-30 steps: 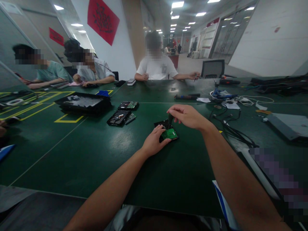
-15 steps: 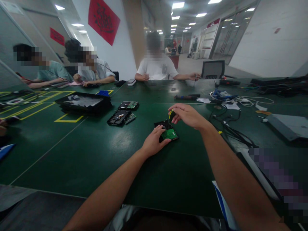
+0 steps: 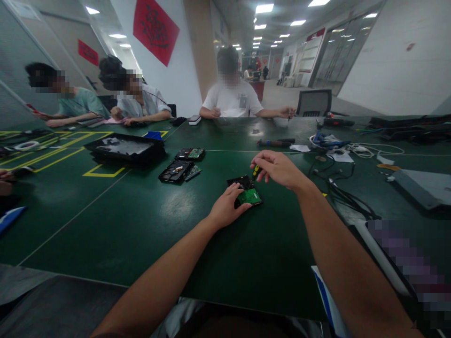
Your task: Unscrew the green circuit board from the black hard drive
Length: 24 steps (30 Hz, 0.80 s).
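A small hard drive (image 3: 246,191) with a green circuit board on top lies on the dark green table (image 3: 148,220), right in front of me. My left hand (image 3: 225,209) presses on its near left edge and holds it still. My right hand (image 3: 276,169) hovers just above the drive's far end, fingers closed around a small screwdriver (image 3: 255,172) with a yellow and black handle, tip pointing down toward the drive.
Two more opened drives (image 3: 176,171) (image 3: 190,154) and a black tray (image 3: 125,149) lie to the left. Cables (image 3: 338,188) and tools sprawl at the right, with a grey case (image 3: 421,185). Three other people sit along the far side.
My right hand has shifted a little to the right and turned, so the screwdriver's yellow handle now shows below the fingers. My left hand stays on the drive.
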Motion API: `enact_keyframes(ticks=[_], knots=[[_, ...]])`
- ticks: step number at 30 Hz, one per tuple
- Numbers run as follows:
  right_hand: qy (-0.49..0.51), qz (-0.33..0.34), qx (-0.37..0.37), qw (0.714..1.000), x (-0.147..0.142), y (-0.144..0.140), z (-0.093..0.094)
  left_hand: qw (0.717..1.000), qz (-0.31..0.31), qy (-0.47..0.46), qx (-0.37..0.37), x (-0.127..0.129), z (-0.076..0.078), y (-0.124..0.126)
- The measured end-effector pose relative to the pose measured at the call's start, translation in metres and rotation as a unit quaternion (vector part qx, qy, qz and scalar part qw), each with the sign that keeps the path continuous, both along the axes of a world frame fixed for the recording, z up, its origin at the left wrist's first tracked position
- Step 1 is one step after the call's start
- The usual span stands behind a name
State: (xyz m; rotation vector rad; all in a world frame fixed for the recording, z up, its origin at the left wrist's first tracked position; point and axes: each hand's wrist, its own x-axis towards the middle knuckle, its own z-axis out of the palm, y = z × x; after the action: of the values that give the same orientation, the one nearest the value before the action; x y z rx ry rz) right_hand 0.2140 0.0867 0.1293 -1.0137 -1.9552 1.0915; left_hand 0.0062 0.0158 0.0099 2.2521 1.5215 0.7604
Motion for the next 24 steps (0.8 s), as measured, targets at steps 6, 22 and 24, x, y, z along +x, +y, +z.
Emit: enact_keyframes(ticks=[6,22,24], knots=[[0.034,0.015,-0.067,0.997,-0.0016,-0.0001,0.0018,1.0,0.002,0.001,0.0,-0.0002,-0.001,0.0009],[0.001,0.015,0.0,1.0,-0.0008,0.0013,-0.001,1.0,0.004,0.003,0.006,-0.0009,-0.0057,0.0031],[0.012,0.023,-0.023,0.999,-0.0012,0.0018,-0.0013,1.0,0.004,0.003,0.006,-0.0004,-0.0047,0.0025]])
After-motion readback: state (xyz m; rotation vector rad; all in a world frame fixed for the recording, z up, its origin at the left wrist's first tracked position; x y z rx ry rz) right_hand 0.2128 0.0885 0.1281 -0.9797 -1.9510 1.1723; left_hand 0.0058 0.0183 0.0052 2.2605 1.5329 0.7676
